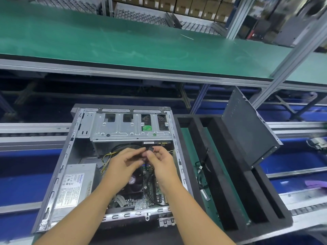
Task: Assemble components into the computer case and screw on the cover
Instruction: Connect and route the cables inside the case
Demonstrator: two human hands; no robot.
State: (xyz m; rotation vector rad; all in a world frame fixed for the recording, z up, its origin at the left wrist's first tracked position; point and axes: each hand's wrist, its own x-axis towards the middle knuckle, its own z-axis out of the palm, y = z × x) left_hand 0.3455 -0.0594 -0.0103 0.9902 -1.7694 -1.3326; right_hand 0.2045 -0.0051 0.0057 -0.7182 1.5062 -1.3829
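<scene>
An open computer case (69, 151) lies flat in front of me, with a metal drive cage (122, 129) at its far end, a power supply (76, 184) at the left and the motherboard (150, 190) at the right. Both hands meet over the middle of the case, just below the drive cage. My left hand (125, 160) and my right hand (159, 160) pinch a small black cable connector (149, 149) between their fingertips. The dark side cover (247, 128) leans upright in the foam tray to the right of the case.
A black foam tray (230, 191) with long slots stands right of the case; loose cables (201, 172) lie in its nearest slot. A green conveyor belt (123, 43) runs across the back, with an aluminium post (290, 62) at the right. Blue surfaces lie on both sides.
</scene>
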